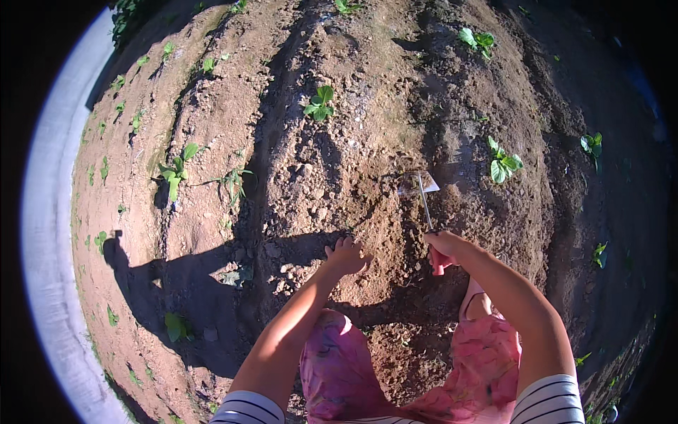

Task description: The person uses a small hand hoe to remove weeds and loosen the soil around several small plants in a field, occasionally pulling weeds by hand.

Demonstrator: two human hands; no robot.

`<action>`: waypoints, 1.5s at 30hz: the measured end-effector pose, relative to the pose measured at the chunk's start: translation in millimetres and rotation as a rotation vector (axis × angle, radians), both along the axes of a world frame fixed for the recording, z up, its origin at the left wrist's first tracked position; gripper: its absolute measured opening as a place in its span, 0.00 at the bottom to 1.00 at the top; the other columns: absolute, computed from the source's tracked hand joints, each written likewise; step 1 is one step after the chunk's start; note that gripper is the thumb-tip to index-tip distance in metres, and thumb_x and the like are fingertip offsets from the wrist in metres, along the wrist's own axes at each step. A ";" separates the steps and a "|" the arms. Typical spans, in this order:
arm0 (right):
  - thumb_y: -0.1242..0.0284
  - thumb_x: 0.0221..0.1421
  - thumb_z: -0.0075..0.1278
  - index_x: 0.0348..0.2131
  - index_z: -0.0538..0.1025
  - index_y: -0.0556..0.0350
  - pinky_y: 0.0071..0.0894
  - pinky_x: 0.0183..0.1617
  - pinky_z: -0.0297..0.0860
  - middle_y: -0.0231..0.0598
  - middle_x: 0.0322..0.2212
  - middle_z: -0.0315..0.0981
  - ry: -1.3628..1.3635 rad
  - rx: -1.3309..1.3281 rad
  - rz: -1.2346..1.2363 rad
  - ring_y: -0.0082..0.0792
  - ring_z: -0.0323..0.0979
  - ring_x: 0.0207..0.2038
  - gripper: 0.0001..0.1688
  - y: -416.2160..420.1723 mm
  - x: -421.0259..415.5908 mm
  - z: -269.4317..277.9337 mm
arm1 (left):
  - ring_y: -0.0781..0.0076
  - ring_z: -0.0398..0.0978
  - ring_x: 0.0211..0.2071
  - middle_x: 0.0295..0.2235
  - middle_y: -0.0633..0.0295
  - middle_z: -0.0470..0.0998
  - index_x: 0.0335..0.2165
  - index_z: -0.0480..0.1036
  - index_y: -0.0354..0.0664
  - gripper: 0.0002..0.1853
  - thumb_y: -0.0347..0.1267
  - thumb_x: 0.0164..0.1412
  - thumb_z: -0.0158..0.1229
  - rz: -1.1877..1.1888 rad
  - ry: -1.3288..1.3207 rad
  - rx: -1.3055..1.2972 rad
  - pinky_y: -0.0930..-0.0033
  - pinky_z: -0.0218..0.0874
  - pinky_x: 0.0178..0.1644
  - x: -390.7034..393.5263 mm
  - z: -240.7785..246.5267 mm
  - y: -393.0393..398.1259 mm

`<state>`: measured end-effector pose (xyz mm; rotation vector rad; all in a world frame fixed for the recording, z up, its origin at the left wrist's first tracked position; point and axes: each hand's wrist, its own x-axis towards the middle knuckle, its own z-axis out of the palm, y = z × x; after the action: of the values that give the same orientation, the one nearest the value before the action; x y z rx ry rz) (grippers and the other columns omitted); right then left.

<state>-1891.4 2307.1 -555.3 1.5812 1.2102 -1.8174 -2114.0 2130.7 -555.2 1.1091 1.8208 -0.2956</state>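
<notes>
My right hand (446,247) grips the red handle of a small hand hoe (425,204). Its thin metal shaft points away from me, and the pale metal blade (431,183) is at the loose, crumbly soil (381,217); whether it touches or hovers is hard to tell. Left of the hoe, my left hand (347,257) is low over the dirt with fingers spread and nothing in them. A leafy seedling (320,103) grows farther out on the bed before me. Another seedling (503,160) stands to the right of the blade.
Furrows run between the planted rows. On the left are a seedling (177,170) and a grassy weed (234,183). A pale paved strip (47,212) borders the field at far left. My shadow (196,297) covers soil at left, including a leafy plant (175,326).
</notes>
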 end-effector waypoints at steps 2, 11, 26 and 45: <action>0.55 0.59 0.44 0.28 0.68 0.51 0.43 0.26 0.70 0.35 0.20 0.69 0.045 -0.132 -0.056 0.33 0.70 0.21 0.19 9.1 -1.8 -21.1 | 0.49 0.46 0.63 0.61 0.49 0.51 0.56 0.61 0.46 0.34 0.58 0.61 0.39 0.051 -0.067 0.112 0.33 0.40 0.60 33.0 13.7 19.5; 0.61 0.62 0.39 0.31 0.69 0.60 0.42 0.28 0.67 0.45 0.19 0.70 0.226 0.412 -0.293 0.44 0.70 0.22 0.19 73.8 -73.5 -115.1 | 0.73 0.69 0.18 0.20 0.64 0.68 0.39 0.61 0.39 0.16 0.33 0.55 0.55 1.314 -0.860 0.145 0.70 0.63 0.21 174.7 9.5 119.2; 0.61 0.63 0.32 0.33 0.64 0.58 0.52 0.27 0.71 0.55 0.20 0.73 0.147 0.859 0.290 0.57 0.74 0.24 0.18 130.5 -121.9 -95.9 | 0.60 0.75 0.24 0.23 0.53 0.76 0.31 0.72 0.39 0.17 0.44 0.55 0.57 1.278 -0.108 0.306 0.61 0.64 0.29 170.5 -105.3 174.1; 0.59 0.63 0.32 0.34 0.64 0.60 0.54 0.29 0.70 0.59 0.23 0.73 0.186 0.792 0.320 0.60 0.73 0.27 0.20 178.6 -70.8 -95.3 | 0.79 0.56 0.06 0.09 0.72 0.61 0.23 0.64 0.45 0.14 0.38 0.61 0.54 1.524 -0.632 0.250 0.73 0.47 0.10 199.4 -47.1 232.5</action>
<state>-1962.3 2485.6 -650.7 1.4553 2.3163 -1.3608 -1914.7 2363.1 -602.3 -0.2656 1.6203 1.0607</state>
